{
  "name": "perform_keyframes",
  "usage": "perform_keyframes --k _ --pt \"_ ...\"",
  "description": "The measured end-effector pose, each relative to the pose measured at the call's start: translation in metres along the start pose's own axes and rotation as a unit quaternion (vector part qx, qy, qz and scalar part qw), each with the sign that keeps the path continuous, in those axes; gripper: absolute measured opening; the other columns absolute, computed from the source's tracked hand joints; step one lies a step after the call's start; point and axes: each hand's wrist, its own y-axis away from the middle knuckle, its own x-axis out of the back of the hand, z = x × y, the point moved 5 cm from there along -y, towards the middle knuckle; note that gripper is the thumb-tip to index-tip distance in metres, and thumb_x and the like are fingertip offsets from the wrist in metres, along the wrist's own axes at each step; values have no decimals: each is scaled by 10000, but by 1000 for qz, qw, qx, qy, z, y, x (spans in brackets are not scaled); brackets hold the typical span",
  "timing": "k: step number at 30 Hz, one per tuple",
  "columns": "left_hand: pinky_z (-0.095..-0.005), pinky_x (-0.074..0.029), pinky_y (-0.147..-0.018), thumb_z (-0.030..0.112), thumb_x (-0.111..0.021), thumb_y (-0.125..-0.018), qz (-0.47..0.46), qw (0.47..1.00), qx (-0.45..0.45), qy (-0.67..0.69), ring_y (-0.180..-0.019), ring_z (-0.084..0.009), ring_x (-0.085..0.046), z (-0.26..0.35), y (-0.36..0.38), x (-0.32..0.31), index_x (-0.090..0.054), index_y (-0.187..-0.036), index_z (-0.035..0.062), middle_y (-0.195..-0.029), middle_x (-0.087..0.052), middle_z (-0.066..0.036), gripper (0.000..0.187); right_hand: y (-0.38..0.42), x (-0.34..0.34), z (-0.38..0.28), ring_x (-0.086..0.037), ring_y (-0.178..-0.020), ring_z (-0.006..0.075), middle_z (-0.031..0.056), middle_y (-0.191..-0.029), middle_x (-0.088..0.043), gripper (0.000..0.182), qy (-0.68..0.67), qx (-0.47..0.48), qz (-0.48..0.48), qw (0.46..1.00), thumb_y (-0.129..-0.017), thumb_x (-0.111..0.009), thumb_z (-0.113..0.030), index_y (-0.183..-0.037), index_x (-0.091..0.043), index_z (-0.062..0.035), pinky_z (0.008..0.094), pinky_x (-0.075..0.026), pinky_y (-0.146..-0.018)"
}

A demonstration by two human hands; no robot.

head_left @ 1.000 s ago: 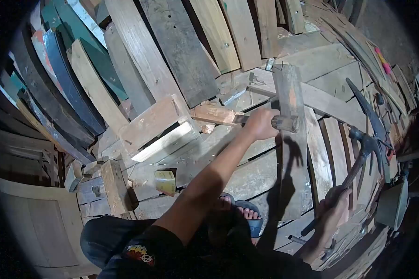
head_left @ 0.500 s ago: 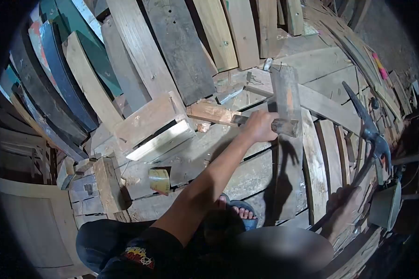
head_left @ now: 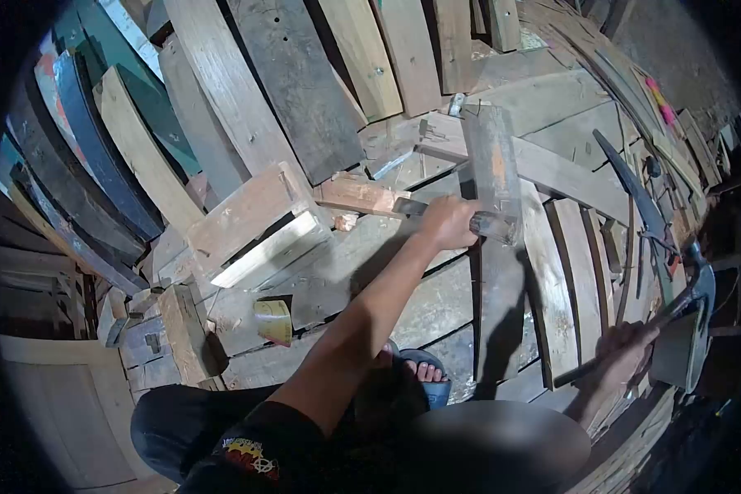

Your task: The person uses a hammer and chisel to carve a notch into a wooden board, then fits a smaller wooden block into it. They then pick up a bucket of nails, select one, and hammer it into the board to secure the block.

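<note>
My left hand is closed around a chisel, its blade pointing left at the end of a short wooden piece. The rounded butt of the handle sticks out on the right side of my fist. Behind it, a weathered wooden block lies lengthwise on the boards. At the lower right, my right hand grips the handle of a claw hammer, whose head is out to the right, apart from the chisel. Wood chips lie beside the worked piece.
Several planks lean along the back and left. A nailed box-like wooden piece and a tape roll sit on the slatted boards. Beyond the hammer is a long blue-grey tool. My sandalled foot is below.
The hammer has swung to the right and downward, away from the chisel. My left hand keeps holding the chisel against the wood. The whole view has shifted slightly.
</note>
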Motion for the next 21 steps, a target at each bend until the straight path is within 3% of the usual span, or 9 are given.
perform_keyframes --k 3,4,6,7,11,15,17,20,21 --pt "-541 -591 -743 191 -795 -669 8 1000 1 -7 -801 -443 -727 4 -1 10 -736 -870 89 -807 -734 -222 232 21 -26 61 -365 -507 91 -40 -658 -386 518 158 8 -26 987 -1180 -396 -516 -832 -441 -135 298 -329 -451" --pt "-542 -589 -743 189 -795 -670 7 1000 4 -4 -801 -443 -726 4 -2 13 -732 -864 84 -805 -732 -223 229 33 -33 114 -380 -541 101 -29 -670 -402 530 287 204 -23 936 -1183 -405 -488 -817 -443 -107 318 -343 -491" --pt "-537 -582 -740 185 -794 -667 16 999 27 17 -802 -445 -722 4 -3 12 -721 -856 66 -798 -725 -222 234 59 -60 141 -399 -608 115 -10 -694 -437 551 333 143 -151 920 -1184 -430 -444 -794 -455 -56 346 -349 -557" --pt "-535 -579 -739 186 -791 -672 12 1000 16 16 -803 -447 -720 3 -1 8 -720 -855 63 -796 -724 -221 232 88 -86 124 -404 -641 119 -2 -707 -456 561 234 -119 -270 926 -1182 -447 -428 -785 -466 -32 356 -342 -584" --pt "-524 -573 -732 187 -770 -706 39 999 0 17 -814 -446 -720 -3 -2 17 -724 -867 57 -827 -733 -217 211 68 -48 108 -384 -661 139 -13 -680 -408 572 293 -6 -181 939 -1175 -465 -432 -759 -442 -41 368 -316 -590" --pt "-518 -586 -734 185 -771 -704 60 997 27 30 -803 -446 -723 -8 -6 23 -747 -896 62 -832 -734 -229 230 36 -28 32 -292 -439 46 -53 -566 -332 583 93 -6 -41 995 -1156 -404 -594 -742 -371 -185 296 -194 -405" --pt "-518 -586 -729 183 -771 -703 52 998 24 20 -796 -449 -722 -10 -7 18 -750 -893 60 -822 -731 -234 227 37 -33 34 -343 -455 84 -36 -583 -351 527 -14 -45 44 998 -1161 -473 -492 -766 -411 -149 322 -251 -410" --pt "-521 -581 -710 186 -782 -696 25 1000 4 -3 -780 -453 -720 -11 -9 14 -746 -856 44 -803 -723 -241 217 63 -54 85 -484 -589 197 26 -682 -467 287 334 166 -42 927 -1114 -566 -208 -904 -516 -19 395 -393 -564" --pt "-536 -586 -739 184 -777 -692 12 1000 25 -1 -804 -463 -722 -13 -9 15 -745 -864 48 -817 -728 -249 222 72 -66 102 -462 -609 173 21 -681 -457 354 289 70 -125 946 -1130 -542 -262 -870 -504 -25 391 -371 -571"
